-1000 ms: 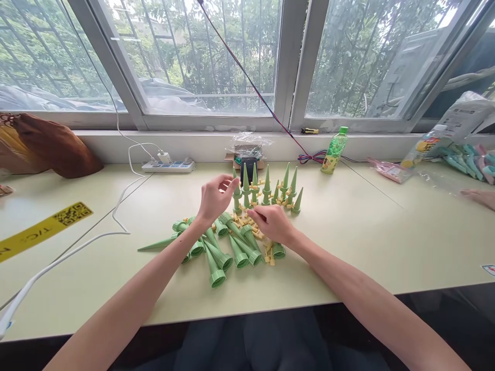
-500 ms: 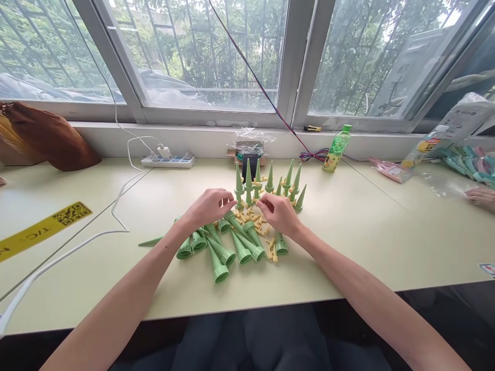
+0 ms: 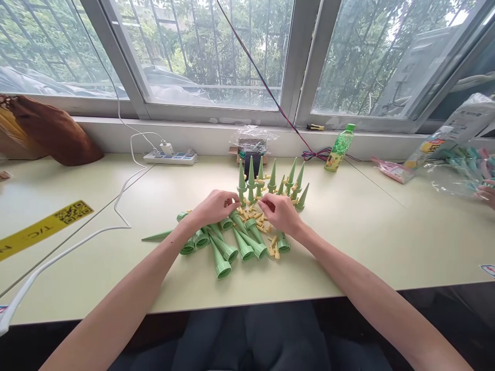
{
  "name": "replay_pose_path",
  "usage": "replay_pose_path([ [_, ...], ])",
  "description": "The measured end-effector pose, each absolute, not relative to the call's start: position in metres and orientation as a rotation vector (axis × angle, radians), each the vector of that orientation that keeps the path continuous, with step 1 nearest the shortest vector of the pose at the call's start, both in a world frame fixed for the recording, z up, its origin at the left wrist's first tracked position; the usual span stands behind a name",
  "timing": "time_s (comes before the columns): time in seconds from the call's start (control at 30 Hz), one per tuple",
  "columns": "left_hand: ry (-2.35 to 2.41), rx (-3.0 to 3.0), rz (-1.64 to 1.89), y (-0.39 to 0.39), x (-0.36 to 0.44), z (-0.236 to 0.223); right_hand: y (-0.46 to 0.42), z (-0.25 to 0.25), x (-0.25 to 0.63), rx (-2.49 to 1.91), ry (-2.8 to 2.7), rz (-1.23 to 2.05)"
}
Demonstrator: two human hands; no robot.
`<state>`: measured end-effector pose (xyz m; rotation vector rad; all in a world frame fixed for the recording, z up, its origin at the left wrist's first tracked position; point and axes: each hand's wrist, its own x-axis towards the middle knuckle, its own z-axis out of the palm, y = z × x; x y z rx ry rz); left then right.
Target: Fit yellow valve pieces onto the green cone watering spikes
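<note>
My left hand (image 3: 216,207) is closed, fingertips together beside the foot of the leftmost standing green plastic spike (image 3: 242,181). Whatever it pinches is hidden. Opposite it, my right hand (image 3: 281,212) is closed too, thumb and forefinger pressed together over the small yellow valve pieces (image 3: 258,222); what is between them is too small to make out. Several green spikes stand point up behind both hands, with yellow pieces fitted on some. In front, several hollow green cones (image 3: 222,265) lie in a heap, their open ends mostly toward me.
Behind the spikes sits a small box with clear wrap (image 3: 253,136). A green-capped bottle (image 3: 340,148) stands to its right. On the left are a power strip (image 3: 171,157), a white cable (image 3: 121,198) and a brown bag (image 3: 58,131). Another person's hand (image 3: 488,193) shows at the right edge.
The view has shifted slightly. My left fingers have drawn closer together near the spike's foot; my right hand keeps its place. The other person's hand has moved a little to the right.
</note>
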<state>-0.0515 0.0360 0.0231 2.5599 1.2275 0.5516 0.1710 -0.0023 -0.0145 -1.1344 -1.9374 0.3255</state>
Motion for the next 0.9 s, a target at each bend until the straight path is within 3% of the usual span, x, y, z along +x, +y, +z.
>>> replay_pose_path([
  [0.9,1.131,2.647,0.844,0.0431,-0.055,0.0212,-0.004,-0.0132,0.171,-1.089,-2.022,0.352],
])
